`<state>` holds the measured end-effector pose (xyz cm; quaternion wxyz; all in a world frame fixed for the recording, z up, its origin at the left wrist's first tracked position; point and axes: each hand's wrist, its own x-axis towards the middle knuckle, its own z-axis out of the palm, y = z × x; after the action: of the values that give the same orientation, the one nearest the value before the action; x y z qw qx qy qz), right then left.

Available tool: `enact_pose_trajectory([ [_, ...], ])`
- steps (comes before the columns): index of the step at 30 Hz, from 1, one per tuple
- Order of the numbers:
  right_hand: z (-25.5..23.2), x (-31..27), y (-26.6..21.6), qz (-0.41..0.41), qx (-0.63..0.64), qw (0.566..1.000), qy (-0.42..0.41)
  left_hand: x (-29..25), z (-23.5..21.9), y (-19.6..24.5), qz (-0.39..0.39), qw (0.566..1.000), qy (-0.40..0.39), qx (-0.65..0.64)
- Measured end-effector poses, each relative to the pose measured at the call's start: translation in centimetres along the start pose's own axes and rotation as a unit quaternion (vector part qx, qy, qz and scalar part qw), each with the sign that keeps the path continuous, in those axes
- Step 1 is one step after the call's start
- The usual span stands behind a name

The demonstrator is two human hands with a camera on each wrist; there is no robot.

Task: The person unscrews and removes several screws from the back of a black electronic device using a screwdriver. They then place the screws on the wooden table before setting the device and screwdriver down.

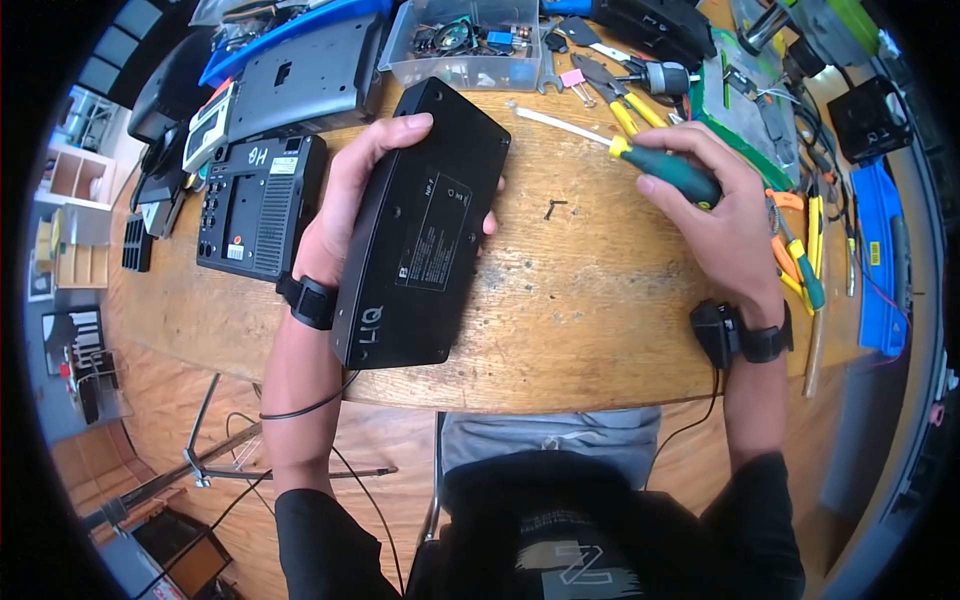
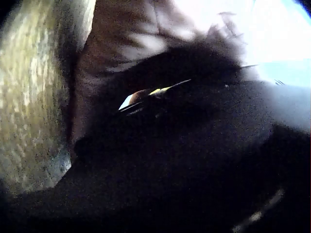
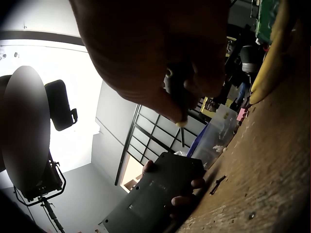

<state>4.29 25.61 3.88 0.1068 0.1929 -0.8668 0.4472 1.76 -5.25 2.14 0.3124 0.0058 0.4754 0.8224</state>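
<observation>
My left hand (image 1: 345,200) grips a black box-shaped device (image 1: 420,235) by its sides, tilted up over the table. Its thumb lies along the upper edge, and fingertips show past the far side. The device's labelled face, with screw holes near the corners, is turned toward the head camera. In my right hand (image 1: 728,205) is a screwdriver (image 1: 675,175) with a green and yellow handle, its shaft pointing left toward the device but apart from it. A few small dark screws (image 1: 551,212) lie on the wood between the hands. Dark and blurred, the left wrist view shows mostly the device's black surface (image 2: 170,145).
The worn wooden table (image 1: 560,340) carries another black device (image 1: 260,205) at left and a clear parts bin (image 1: 465,70) at the back. Yellow-handled cutters (image 1: 625,110), a green tray (image 1: 715,100) and several tools (image 1: 800,270) lie at right. Cables hang from both wrists.
</observation>
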Motion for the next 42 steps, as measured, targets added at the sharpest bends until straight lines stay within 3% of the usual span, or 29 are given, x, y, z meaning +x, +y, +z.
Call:
enact_pose_trajectory([
  [4,-0.04,-0.14,-0.03,0.057,0.083,0.995,-0.008,0.13,-0.02,-0.17,0.003,1.000,-0.011,0.010],
  [7,-0.79,-0.03,0.16,-0.011,0.014,1.000,-0.007,-0.19,0.40,-0.27,0.012,1.000,0.008,0.028],
  [13,-0.80,-0.28,-0.27,0.058,0.079,0.994,0.037,0.06,0.07,-0.29,0.008,0.999,-0.001,0.031],
  [28,-0.48,-0.43,-0.55,0.054,0.152,0.986,0.034,0.01,0.39,-0.32,0.020,0.999,-0.001,0.033],
  [42,-0.26,-0.43,-0.29,0.053,0.129,0.990,0.035,0.10,0.12,-0.28,0.012,0.999,-0.005,0.033],
])
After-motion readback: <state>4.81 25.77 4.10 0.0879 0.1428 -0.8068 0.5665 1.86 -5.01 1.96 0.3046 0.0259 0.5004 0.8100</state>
